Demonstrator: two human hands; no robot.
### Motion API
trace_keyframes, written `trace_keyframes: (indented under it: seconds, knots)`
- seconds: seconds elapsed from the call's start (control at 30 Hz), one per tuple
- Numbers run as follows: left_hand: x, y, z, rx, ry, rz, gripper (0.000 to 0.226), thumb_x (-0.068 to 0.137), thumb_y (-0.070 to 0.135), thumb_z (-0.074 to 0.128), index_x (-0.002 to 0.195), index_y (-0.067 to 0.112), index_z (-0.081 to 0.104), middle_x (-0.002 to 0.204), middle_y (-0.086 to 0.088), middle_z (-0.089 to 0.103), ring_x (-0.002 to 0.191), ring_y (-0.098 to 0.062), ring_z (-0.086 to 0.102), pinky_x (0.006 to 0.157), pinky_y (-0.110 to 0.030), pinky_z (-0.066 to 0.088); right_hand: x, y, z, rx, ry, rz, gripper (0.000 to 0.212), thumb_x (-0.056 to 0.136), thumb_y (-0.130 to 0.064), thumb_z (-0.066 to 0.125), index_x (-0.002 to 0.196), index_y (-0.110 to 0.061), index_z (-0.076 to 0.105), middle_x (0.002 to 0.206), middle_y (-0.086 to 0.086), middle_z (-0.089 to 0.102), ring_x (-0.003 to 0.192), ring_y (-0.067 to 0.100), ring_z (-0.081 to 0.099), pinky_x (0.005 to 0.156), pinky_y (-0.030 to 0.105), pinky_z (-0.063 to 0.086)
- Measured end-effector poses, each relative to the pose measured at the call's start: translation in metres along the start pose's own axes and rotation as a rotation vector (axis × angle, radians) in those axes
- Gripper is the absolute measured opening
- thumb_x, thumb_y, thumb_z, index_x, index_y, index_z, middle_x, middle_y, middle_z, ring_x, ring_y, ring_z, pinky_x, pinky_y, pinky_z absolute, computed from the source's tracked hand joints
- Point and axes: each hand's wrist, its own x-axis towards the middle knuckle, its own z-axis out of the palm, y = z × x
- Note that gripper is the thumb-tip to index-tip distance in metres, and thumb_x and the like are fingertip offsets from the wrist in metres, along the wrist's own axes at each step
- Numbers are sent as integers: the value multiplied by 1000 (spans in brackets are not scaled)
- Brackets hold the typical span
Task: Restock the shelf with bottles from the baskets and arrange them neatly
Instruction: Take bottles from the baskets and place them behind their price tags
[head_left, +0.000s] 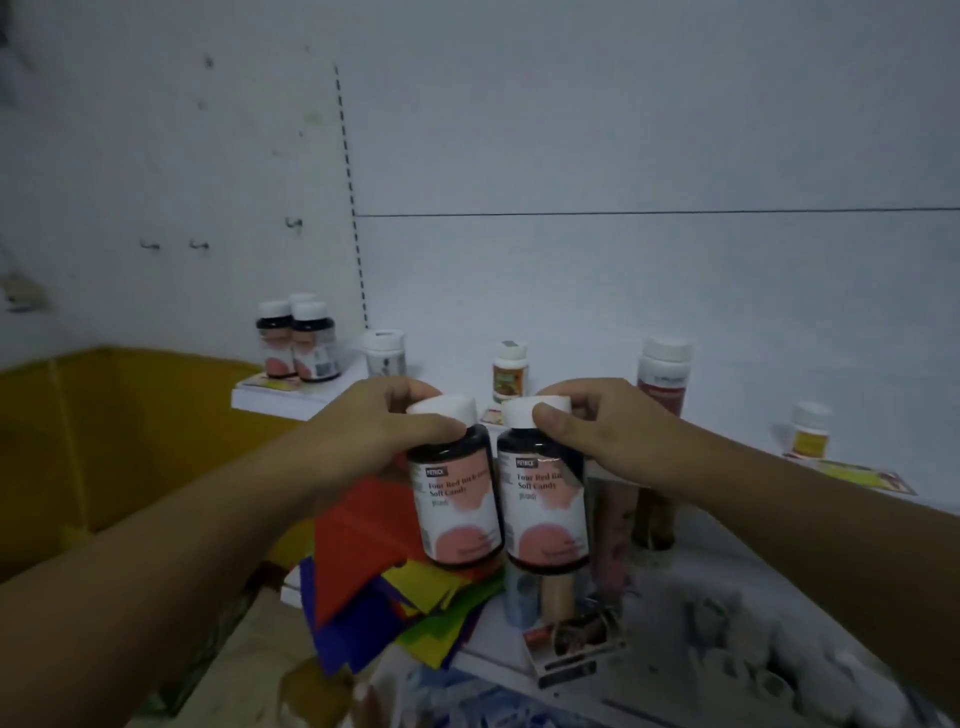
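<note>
Two candy bottles hang upright and side by side, the left hand (374, 426) clamped on the left bottle's (457, 488) cap and the right hand (608, 431) clamped on the right bottle's (545, 499) cap. Three matching bottles (298, 340) stand at the shelf's (291, 402) far left corner, up and left of both hands, so the left hand is nearer.

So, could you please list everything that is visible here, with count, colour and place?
held bottles: 2, dark with white caps, side by side, in front of the shelf
matching bottles: 3, dark, shelf's far left
white bottle: 1, shelf, left of centre
orange-label bottle: 1, shelf centre
red-label bottle: 1, behind right hand
yellow bottle: 1, shelf right
shelf: 1, white
coloured sheets: several, below
left hand: gripping a cap
right hand: gripping a cap
</note>
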Motion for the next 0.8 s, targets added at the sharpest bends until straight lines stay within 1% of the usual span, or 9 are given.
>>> trace_keyframes:
  seconds: [0.1,0.17,0.3,0.37,0.47,0.53,0.6,0.7,0.8]
  knots:
    - [15,-5,-35,52,91,-8,23,76,24,72,98,23,66,95,2,71,81,-10,69,56,-23,56,43,-13,16,-35,7,-82,64,48,-80,47,81,-30,68,86,-14,71,84,-2,65,75,19,51]
    - [28,-5,-57,76,143,-7,22,76,24,72,97,22,67,93,3,71,77,-7,69,53,-19,54,72,-20,24,-45,5,-131,70,48,-79,46,86,-25,69,86,-9,71,83,2,66,77,26,53]
    - [63,8,-104,148,208,7,19,75,23,72,93,21,68,91,2,72,81,-12,70,58,-24,56,132,-36,31,-26,23,-200,71,47,-79,46,86,-25,69,80,-8,71,74,3,65,68,24,52]
    - [82,19,-128,178,240,16,19,77,22,71,95,19,67,94,-1,71,86,-16,68,59,-25,57,161,-45,32,-13,40,-229,69,48,-79,48,86,-25,69,80,-5,72,76,9,66,67,31,53]
    - [108,30,-161,191,321,40,19,78,21,70,95,15,68,96,-5,69,89,-17,65,54,-22,55,206,-57,35,6,80,-265,68,49,-76,53,87,-22,69,86,3,72,83,21,67,76,41,55]
    - [126,34,-183,173,388,67,20,77,20,70,96,12,67,98,-7,68,92,-18,64,55,-24,56,236,-62,36,60,141,-256,61,51,-73,62,85,-23,70,85,-1,72,83,17,67,78,40,55]
    - [142,33,-205,134,457,94,21,76,19,70,95,10,67,99,-9,67,95,-19,64,59,-28,58,266,-65,39,119,201,-236,46,60,-61,70,84,-21,70,86,0,72,87,20,67,81,43,54]
    - [170,27,-239,118,521,126,22,76,19,70,95,10,66,102,-10,66,97,-21,63,64,-32,58,307,-63,46,107,249,-192,39,64,-50,71,85,-17,70,89,4,71,89,25,66,84,49,54]
    - [203,19,-270,158,523,140,26,77,19,70,101,10,65,106,-9,63,99,-22,61,65,-31,57,341,-56,60,66,252,-125,36,64,-45,72,86,-16,69,91,5,69,90,25,66,82,46,54]
